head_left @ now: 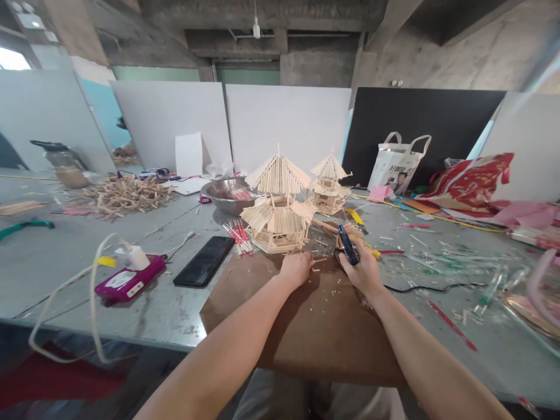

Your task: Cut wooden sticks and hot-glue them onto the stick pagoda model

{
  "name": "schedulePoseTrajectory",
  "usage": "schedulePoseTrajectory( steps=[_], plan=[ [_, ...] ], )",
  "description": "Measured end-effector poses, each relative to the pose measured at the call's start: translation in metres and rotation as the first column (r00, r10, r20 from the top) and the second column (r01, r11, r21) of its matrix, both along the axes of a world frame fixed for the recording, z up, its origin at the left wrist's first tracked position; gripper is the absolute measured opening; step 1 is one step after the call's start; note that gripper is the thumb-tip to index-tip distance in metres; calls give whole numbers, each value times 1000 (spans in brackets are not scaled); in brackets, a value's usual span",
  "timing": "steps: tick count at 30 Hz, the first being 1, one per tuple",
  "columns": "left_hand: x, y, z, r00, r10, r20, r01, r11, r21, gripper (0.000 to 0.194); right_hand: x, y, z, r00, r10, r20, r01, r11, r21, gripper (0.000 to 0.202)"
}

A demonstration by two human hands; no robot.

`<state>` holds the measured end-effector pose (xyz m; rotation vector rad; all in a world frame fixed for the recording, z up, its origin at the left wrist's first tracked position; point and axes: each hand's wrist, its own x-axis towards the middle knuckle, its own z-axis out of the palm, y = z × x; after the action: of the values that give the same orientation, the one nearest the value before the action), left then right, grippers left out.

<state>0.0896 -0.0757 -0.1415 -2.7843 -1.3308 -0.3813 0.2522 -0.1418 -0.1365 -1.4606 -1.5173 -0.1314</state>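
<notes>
My right hand (359, 267) is wrapped round a dark blue glue gun (348, 245) with a black cord, held over the right side of a brown board (332, 338). Close by, my left hand (297, 267) rests on the board with its fingers curled together; whatever they may pinch is hidden. Just beyond it stands a two-tiered model pavilion (280, 216) built of thin wooden sticks. A smaller stick pavilion (329, 184) is behind it to the right. Small stick pieces and pale crumbs lie on the board around both hands.
Left of the board are a black phone (205, 261) and a purple power strip (130, 279) with a white cable. Farther back are a metal bowl (227, 204), red-and-white stick packets (240, 236) and a stick heap (126, 195). Plastic wrappers (490, 286) litter the right.
</notes>
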Motion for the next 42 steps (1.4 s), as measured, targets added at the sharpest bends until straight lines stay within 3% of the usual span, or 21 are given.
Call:
schedulePoseTrajectory(
  steps=[6, 17, 23, 26, 30, 34, 38, 42],
  plan=[
    [-3, 1, 1, 999, -13, 47, 17, 998, -65, 20, 1, 1, -1, 1000, 3, 13, -3, 1000, 20, 31],
    [-5, -10, 12, 960, 145, 239, -128, 988, -85, 29, 1, 1, -2, 999, -16, 47, 15, 999, 35, 33],
    [-10, -16, 21, 877, 35, 478, 14, 995, -98, 33, 3, 3, -3, 990, -28, 138, 23, 999, 36, 39],
    [-10, -16, 21, 854, -17, 520, 61, 996, -67, 33, 5, 3, -4, 984, -54, 168, 50, 998, 32, 40],
    [-12, -13, 23, 885, 31, 465, 0, 998, -66, 33, 5, 2, -2, 988, -38, 148, 37, 999, 9, 41],
    [-14, -12, 26, 960, 102, 262, -82, 993, -88, 25, 4, 1, -1, 989, -40, 142, 39, 999, 9, 40],
    [-10, -14, 24, 996, 76, 55, -69, 990, -119, 24, 4, 2, -3, 987, -47, 156, 46, 999, 11, 40],
    [-3, -16, 17, 999, 16, -33, -20, 992, -128, 22, 4, 2, -5, 987, -47, 152, 47, 999, 8, 41]
  ],
)
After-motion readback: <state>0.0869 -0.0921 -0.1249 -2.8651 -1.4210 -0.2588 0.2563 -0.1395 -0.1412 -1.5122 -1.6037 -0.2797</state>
